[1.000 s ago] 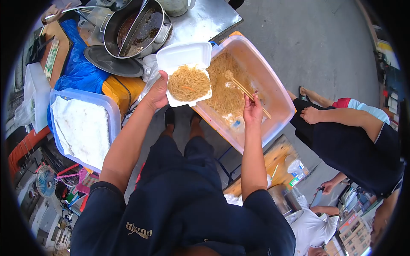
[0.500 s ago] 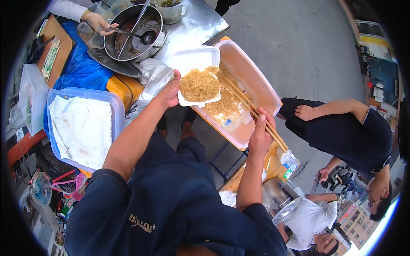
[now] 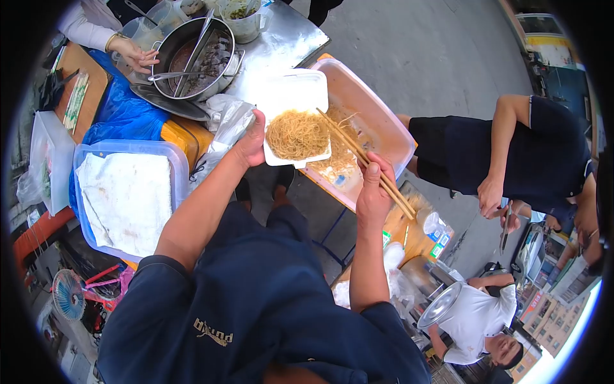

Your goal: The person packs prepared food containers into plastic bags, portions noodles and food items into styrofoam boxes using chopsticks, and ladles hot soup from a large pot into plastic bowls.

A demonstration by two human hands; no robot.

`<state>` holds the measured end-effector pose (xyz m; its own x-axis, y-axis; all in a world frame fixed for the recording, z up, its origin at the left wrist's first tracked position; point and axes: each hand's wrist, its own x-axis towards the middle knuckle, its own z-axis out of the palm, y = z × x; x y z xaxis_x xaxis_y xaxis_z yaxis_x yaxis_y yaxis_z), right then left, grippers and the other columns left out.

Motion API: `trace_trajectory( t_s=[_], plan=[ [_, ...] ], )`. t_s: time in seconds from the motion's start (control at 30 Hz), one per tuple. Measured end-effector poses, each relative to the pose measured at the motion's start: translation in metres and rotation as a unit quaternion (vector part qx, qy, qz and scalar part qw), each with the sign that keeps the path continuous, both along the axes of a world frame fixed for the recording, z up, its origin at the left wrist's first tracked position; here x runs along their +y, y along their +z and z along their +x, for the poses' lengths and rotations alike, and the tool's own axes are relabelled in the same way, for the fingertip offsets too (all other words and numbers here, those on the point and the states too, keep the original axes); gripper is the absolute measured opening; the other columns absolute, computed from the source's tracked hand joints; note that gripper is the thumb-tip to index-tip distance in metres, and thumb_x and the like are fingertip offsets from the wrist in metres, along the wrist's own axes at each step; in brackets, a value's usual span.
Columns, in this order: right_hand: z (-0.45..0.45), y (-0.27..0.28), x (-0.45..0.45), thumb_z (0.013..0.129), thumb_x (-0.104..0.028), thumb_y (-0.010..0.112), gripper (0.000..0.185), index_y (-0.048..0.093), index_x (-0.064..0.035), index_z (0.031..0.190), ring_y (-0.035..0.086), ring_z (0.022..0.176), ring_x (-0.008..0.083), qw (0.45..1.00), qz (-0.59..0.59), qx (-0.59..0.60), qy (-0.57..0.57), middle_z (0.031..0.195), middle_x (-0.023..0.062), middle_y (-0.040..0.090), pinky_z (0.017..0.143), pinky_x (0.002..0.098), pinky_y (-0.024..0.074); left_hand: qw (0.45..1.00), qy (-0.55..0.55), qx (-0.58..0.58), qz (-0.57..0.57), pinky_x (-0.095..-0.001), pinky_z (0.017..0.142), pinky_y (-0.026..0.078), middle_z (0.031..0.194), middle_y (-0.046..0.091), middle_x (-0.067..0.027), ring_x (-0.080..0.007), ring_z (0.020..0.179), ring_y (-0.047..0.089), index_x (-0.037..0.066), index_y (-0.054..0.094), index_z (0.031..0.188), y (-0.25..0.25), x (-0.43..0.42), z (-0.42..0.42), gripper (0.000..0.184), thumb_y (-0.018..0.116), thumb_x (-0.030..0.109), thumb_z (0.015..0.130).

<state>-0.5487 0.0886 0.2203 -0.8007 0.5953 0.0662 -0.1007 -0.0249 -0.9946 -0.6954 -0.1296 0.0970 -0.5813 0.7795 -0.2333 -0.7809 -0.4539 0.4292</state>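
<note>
My left hand (image 3: pixel 251 142) holds the left side of an open white foam box (image 3: pixel 292 89). A round heap of thin brown noodles (image 3: pixel 297 135) fills its lower half. In my right hand (image 3: pixel 375 185) is a pair of long wooden chopsticks (image 3: pixel 364 159); their tips are at the right edge of the heap. Under and behind the box stands a pink-white plastic tub (image 3: pixel 393 131) with more noodles spread on its bottom. The box hides the tub's left part.
A divided pot (image 3: pixel 233 64) and another person's hand (image 3: pixel 133 54) are at the upper left. Below them, a blue-rimmed tub (image 3: pixel 181 173) holds a white cloth (image 3: pixel 125 198). Two people stand at the right, one in dark clothes (image 3: pixel 473 157), one in a white shirt (image 3: pixel 476 313).
The chopsticks moved from the tub to the box, and the heap in it looks bigger. The other person's hand came to the pot and let go of the ladle.
</note>
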Motion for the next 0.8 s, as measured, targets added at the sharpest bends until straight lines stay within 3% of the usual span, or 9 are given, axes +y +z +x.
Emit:
trace_trajectory(
  t_s=[0.03, 0.13, 0.3, 0.37, 0.53, 0.6, 0.67, 0.73, 0.8],
  plan=[
    [0.002, 0.008, -0.004, 0.101, -0.017, 0.062, 0.021, 0.068, 0.0018, 0.109, 0.067, 0.107, 0.0282, 0.968, 0.225, -0.051, 0.095, 0.110, 0.0154, 0.068, 0.095, 0.0367, 0.0535, 1.000, -0.001, -0.001, 0.000, -0.0452, 0.113, 0.043, 0.152, 0.047, -0.0146, -0.0276, 0.139, 0.048, 0.002, 0.033, 0.153, -0.002, -0.001, 0.000, 0.123, 0.056, 0.088, 0.068],
    [0.001, 0.041, -0.024, 0.097, -0.016, 0.068, 0.021, 0.071, -0.0001, 0.110, 0.067, 0.108, 0.0320, 0.920, 0.342, -0.025, 0.189, 0.111, 0.0170, 0.069, 0.094, 0.0400, 0.0525, 1.000, 0.007, -0.008, -0.006, -0.0450, 0.114, 0.043, 0.152, 0.047, -0.0141, -0.0271, 0.139, 0.048, 0.003, 0.034, 0.153, -0.005, -0.002, 0.002, 0.122, 0.055, 0.088, 0.068],
    [-0.006, 0.062, -0.040, 0.094, -0.011, 0.071, 0.019, 0.070, -0.0002, 0.109, 0.068, 0.107, 0.0328, 0.887, 0.377, -0.062, 0.260, 0.108, 0.0181, 0.070, 0.092, 0.0392, 0.0539, 1.000, -0.006, -0.020, 0.019, -0.0438, 0.113, 0.043, 0.151, 0.048, -0.0133, -0.0256, 0.139, 0.048, 0.004, 0.036, 0.152, -0.022, -0.002, 0.011, 0.121, 0.056, 0.088, 0.067],
    [-0.007, 0.070, -0.038, 0.093, -0.011, 0.071, 0.018, 0.070, 0.0001, 0.108, 0.068, 0.106, 0.0325, 0.895, 0.381, -0.030, 0.229, 0.107, 0.0182, 0.070, 0.091, 0.0391, 0.0542, 0.999, -0.007, -0.028, 0.037, -0.0436, 0.113, 0.044, 0.150, 0.049, -0.0133, -0.0257, 0.138, 0.049, 0.004, 0.037, 0.152, -0.024, -0.001, 0.011, 0.123, 0.059, 0.088, 0.065],
    [0.000, 0.076, -0.023, 0.094, -0.004, 0.067, 0.014, 0.070, 0.0013, 0.107, 0.068, 0.099, 0.0304, 0.897, 0.390, -0.041, 0.206, 0.107, 0.0177, 0.070, 0.087, 0.0363, 0.0542, 0.998, -0.005, -0.021, 0.054, -0.0440, 0.113, 0.043, 0.151, 0.048, -0.0133, -0.0257, 0.138, 0.049, 0.004, 0.037, 0.152, -0.030, -0.003, 0.010, 0.122, 0.060, 0.087, 0.066],
    [0.006, 0.068, -0.019, 0.097, -0.003, 0.064, 0.012, 0.069, 0.0021, 0.106, 0.068, 0.096, 0.0274, 0.910, 0.380, -0.006, 0.166, 0.107, 0.0175, 0.070, 0.086, 0.0341, 0.0535, 0.998, 0.000, -0.030, 0.054, -0.0443, 0.114, 0.043, 0.151, 0.048, -0.0133, -0.0258, 0.138, 0.049, 0.004, 0.037, 0.152, -0.033, -0.004, 0.014, 0.121, 0.059, 0.087, 0.067],
    [0.007, 0.053, -0.012, 0.101, -0.007, 0.060, 0.014, 0.068, 0.0025, 0.106, 0.067, 0.095, 0.0243, 0.942, 0.336, -0.017, 0.005, 0.107, 0.0165, 0.069, 0.086, 0.0329, 0.0531, 0.998, 0.000, -0.028, 0.054, -0.0444, 0.114, 0.043, 0.151, 0.048, -0.0133, -0.0258, 0.138, 0.049, 0.004, 0.036, 0.152, -0.032, -0.005, 0.015, 0.120, 0.059, 0.086, 0.068],
    [0.002, 0.025, -0.001, 0.103, -0.011, 0.057, 0.018, 0.066, 0.0029, 0.108, 0.066, 0.098, 0.0220, 0.936, 0.344, -0.071, 0.014, 0.108, 0.0159, 0.067, 0.088, 0.0326, 0.0529, 0.998, -0.003, -0.024, 0.053, -0.0445, 0.114, 0.043, 0.151, 0.048, -0.0133, -0.0259, 0.138, 0.049, 0.004, 0.036, 0.152, -0.031, -0.004, 0.012, 0.120, 0.058, 0.086, 0.068],
    [-0.004, -0.003, -0.006, 0.103, -0.010, 0.057, 0.017, 0.066, 0.0034, 0.108, 0.065, 0.101, 0.0216, 0.975, 0.051, -0.213, 0.023, 0.109, 0.0151, 0.066, 0.091, 0.0328, 0.0526, 0.999, -0.017, -0.006, 0.046, -0.0446, 0.114, 0.043, 0.152, 0.047, -0.0133, -0.0259, 0.138, 0.049, 0.004, 0.036, 0.152, -0.028, -0.004, 0.013, 0.121, 0.058, 0.087, 0.067]
  ],
)
